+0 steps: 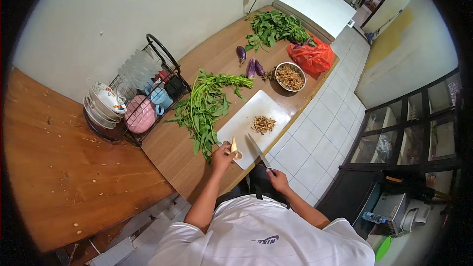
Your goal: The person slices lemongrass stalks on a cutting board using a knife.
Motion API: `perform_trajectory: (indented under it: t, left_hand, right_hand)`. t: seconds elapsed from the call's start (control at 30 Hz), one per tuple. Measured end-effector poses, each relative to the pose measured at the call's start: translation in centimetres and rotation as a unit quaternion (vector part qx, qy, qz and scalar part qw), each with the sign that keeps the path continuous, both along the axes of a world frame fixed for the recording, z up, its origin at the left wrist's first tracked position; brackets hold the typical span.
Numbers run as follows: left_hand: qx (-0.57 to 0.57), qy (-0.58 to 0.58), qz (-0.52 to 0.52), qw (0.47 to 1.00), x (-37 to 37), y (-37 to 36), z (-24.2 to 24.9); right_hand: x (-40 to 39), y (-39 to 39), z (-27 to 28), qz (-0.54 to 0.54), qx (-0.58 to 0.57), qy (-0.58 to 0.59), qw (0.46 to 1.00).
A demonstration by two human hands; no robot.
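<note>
My left hand (222, 158) holds a pale, pointed piece of food (234, 145) over the near left corner of the white cutting board (236, 129). My right hand (279, 181) grips the handle of a knife (258, 150), its blade slanting over the board's right part. Chopped brown pieces (263, 124) lie heaped on the board. Beyond it stands a metal bowl (290, 77) filled with similar bits. Leafy green stems (207, 99) spread on the table left of the board. Purple eggplants (251, 68) lie farther back.
A dish rack (170, 61) with plates, glasses and a pink bowl (140, 114) stands at the left. More greens (277, 27) and a red plastic bag (311, 59) are at the table's far end. A white chest (318, 7) adjoins it. Dark cabinets (404, 135) line the right.
</note>
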State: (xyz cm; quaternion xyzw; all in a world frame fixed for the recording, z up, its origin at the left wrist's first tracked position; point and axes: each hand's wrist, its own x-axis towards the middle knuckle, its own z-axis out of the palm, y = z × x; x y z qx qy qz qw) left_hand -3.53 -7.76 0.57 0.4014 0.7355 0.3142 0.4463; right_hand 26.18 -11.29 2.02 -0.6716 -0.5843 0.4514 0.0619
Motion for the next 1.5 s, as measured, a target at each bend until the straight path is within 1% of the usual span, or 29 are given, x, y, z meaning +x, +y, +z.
perform_trajectory:
  t: [0.07, 0.1, 0.13, 0.2, 0.23, 0.33, 0.47, 0.5, 0.53, 0.6, 0.63, 0.67, 0.7, 0.77, 0.8, 0.87, 0.9, 0.93, 1.0, 1.07, 1.13, 1.2, 1.23, 1.27, 1.3, 1.33, 1.4, 1.47, 1.5]
  left_hand:
    - [0.048, -0.012, 0.043, 0.998, 1.2, 1.6, -2.9]
    - [0.051, 0.022, 0.039, 0.998, 1.7, 2.1, -1.1]
    - [0.052, 0.022, 0.041, 0.998, 1.9, 2.3, -0.9]
    - [0.006, 0.169, -0.006, 0.986, 2.0, 3.7, -0.4]
    - [-0.031, 0.149, -0.012, 0.988, 2.0, 4.1, 0.1]
    - [-0.045, 0.147, -0.022, 0.988, 2.3, 4.8, -0.1]
    - [-0.041, 0.139, -0.011, 0.989, 2.5, 5.0, 0.6]
    - [-0.012, 0.104, 0.015, 0.994, 2.6, 4.8, 0.1]
    - [-0.013, 0.106, 0.022, 0.994, 2.7, 4.8, -0.4]
    - [0.065, 0.096, 0.051, 0.992, 2.7, 4.5, -1.8]
    - [0.106, 0.072, 0.062, 0.99, 2.3, 4.7, -2.9]
    - [0.104, 0.076, 0.07, 0.989, 2.2, 4.5, -3.8]
    - [0.092, 0.074, 0.079, 0.99, 2.1, 4.7, -2.4]
    - [0.091, 0.044, 0.088, 0.991, 1.8, 5.2, 0.2]
    - [0.095, 0.043, 0.084, 0.991, 1.8, 5.6, 0.0]
    - [0.129, -0.039, 0.116, 0.984, 1.7, 6.0, -0.5]
    - [0.164, -0.11, 0.133, 0.971, 1.5, 6.3, -0.9]
    - [0.165, -0.113, 0.129, 0.971, 1.4, 6.4, -1.3]
    - [0.183, -0.165, 0.204, 0.948, 0.9, 6.6, -2.0]
    - [0.196, -0.148, 0.205, 0.948, 0.2, 6.7, -2.4]
    - [0.226, -0.188, 0.234, 0.927, -0.2, 6.9, -2.0]
    - [0.219, -0.181, 0.23, 0.931, -0.3, 6.8, -1.5]
    - [0.195, -0.185, 0.208, 0.941, -0.2, 6.8, -1.3]
    - [0.17, -0.19, 0.185, 0.949, -0.1, 6.9, -1.0]
    - [0.155, -0.157, 0.15, 0.964, -0.1, 6.9, -1.8]
    - [0.154, -0.158, 0.149, 0.964, 0.3, 6.9, -1.6]
    - [0.11, -0.089, 0.061, 0.988, 1.2, 7.3, -1.6]
    - [0.109, -0.058, 0.042, 0.991, 1.9, 7.6, -2.0]
    - [0.109, 0.008, 0.025, 0.994, 2.1, 7.8, -2.3]
  right_hand:
    - [-0.2, 0.2, 0.3, -0.007, -0.042, -0.001, 0.999]
    - [-0.3, 0.4, 0.0, -0.02, -0.037, 0.014, 0.999]
    - [-0.4, 0.9, -0.3, -0.031, -0.031, 0.029, 0.999]
    - [-0.5, 1.5, -0.7, -0.024, -0.056, 0.037, 0.997]
    - [-0.9, 1.4, -1.3, -0.046, -0.017, 0.073, 0.996]
    - [-1.7, 1.7, -2.0, -0.022, 0.02, 0.076, 0.997]
    - [-2.2, 2.3, -1.8, -0.003, -0.103, 0.065, 0.993]
    - [-2.4, 2.5, -1.7, 0.004, -0.105, 0.067, 0.992]
    - [-2.5, 2.5, -1.6, 0.002, -0.103, 0.069, 0.992]
    - [-2.4, 2.2, -2.0, 0.008, -0.105, 0.073, 0.992]
    - [-2.1, 1.9, -3.0, 0.005, -0.059, 0.066, 0.996]
    - [-2.0, 1.8, -4.1, 0.002, -0.013, 0.06, 0.998]
    - [-2.3, 2.1, -3.0, 0.009, -0.013, 0.064, 0.998]
    - [-2.6, 3.1, 1.5, -0.008, -0.092, 0.042, 0.995]
    - [-2.4, 3.3, 1.3, -0.011, -0.088, 0.042, 0.995]
    - [-1.8, 2.9, 0.3, 0.002, -0.021, 0.01, 1.0]
    - [-1.9, 2.6, 0.0, -0.002, -0.02, 0.009, 1.0]
    - [-2.2, 2.3, -0.3, 0.003, -0.023, 0.008, 1.0]
    - [-2.8, 2.1, -0.7, 0.004, -0.025, 0.005, 1.0]
    - [-3.7, 2.0, -0.9, 0.08, -0.051, 0.015, 0.995]
    - [-4.2, 1.9, -0.7, 0.1, -0.029, 0.037, 0.994]
    - [-4.4, 2.0, -0.5, 0.049, -0.015, 0.061, 0.997]
    - [-4.2, 2.1, -0.7, 0.052, -0.016, 0.06, 0.997]
    - [-3.9, 2.4, -1.0, 0.012, -0.042, 0.069, 0.997]
    - [-3.6, 2.6, -1.2, -0.029, -0.068, 0.077, 0.994]
    - [-3.1, 2.7, -2.0, -0.03, -0.068, 0.075, 0.994]
    - [-2.3, 2.8, -2.7, -0.032, 0.011, 0.09, 0.995]
    - [-1.7, 3.0, -2.6, -0.04, -0.008, 0.098, 0.994]
    - [-1.6, 3.1, -2.3, -0.027, 0.021, 0.082, 0.996]
